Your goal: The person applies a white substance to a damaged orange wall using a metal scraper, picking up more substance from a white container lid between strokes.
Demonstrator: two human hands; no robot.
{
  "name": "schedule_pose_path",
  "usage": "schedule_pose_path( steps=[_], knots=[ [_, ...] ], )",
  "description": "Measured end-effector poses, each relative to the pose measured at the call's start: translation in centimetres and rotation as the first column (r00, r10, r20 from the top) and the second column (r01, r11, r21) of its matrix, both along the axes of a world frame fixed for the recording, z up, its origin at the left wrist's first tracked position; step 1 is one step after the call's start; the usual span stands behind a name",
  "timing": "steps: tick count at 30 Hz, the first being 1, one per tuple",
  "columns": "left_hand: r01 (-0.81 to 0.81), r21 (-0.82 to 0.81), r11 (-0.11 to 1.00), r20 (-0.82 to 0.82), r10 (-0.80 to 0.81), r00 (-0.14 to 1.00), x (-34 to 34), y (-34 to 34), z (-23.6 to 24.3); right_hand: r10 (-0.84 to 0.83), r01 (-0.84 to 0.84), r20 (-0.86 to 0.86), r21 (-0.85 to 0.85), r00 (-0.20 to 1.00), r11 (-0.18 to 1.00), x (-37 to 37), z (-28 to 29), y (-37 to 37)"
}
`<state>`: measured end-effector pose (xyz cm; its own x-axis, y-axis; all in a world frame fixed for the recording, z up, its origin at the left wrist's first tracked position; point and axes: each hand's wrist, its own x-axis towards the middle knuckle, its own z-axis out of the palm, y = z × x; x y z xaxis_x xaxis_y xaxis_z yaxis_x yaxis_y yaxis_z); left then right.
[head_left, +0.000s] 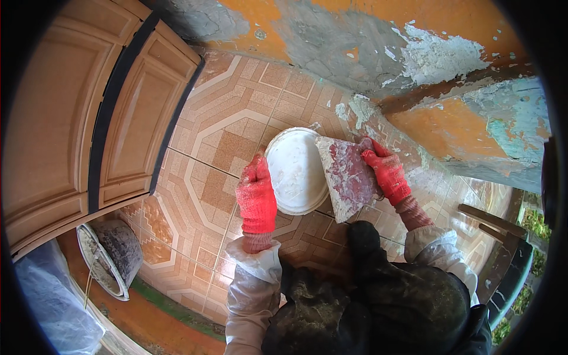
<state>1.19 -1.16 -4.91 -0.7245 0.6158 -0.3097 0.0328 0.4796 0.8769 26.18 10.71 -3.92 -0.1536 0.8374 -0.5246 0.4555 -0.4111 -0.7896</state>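
A round white bucket (297, 171) stands on the tiled floor in front of me. I cannot tell whether its pale top is a lid or white filler inside. My left hand (257, 195), in a red work glove, is closed at the bucket's left rim, fingers curled. My right hand (386, 170), gloved the same way, grips the right edge of a flat plaster-crusted board (353, 174), pinkish with white smears. The board is tilted and overlaps the bucket's right rim. Its underside and any handle are hidden.
Patterned tiles (228, 154) cover the floor. Wooden panel doors (142, 112) stand at left, a dirty bucket (118, 254) lies tipped at lower left beside plastic sheeting (53, 302). A peeling orange and grey wall (355, 47) runs along the far side. A chair (506, 278) is at right.
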Motion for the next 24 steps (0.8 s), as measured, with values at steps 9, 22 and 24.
schedule_pose_path(
  steps=[9,22,24],
  knots=[
    [-0.053,0.11,0.992,-0.161,0.071,0.984,1.8,-1.1,0.0,-0.025,0.028,0.039,-0.086,0.999,0.996,2.9,-0.6,-0.5],
    [-0.324,0.123,0.938,-0.014,0.328,0.945,6.8,-3.3,-2.3,-0.063,0.073,0.125,-0.077,0.99,0.994,-0.1,0.2,-1.3],
    [-0.331,0.082,0.94,-0.097,0.338,0.936,7.2,-3.7,-2.6,-0.052,0.065,0.138,-0.092,0.989,0.994,-0.2,0.5,-1.3]
  ],
)
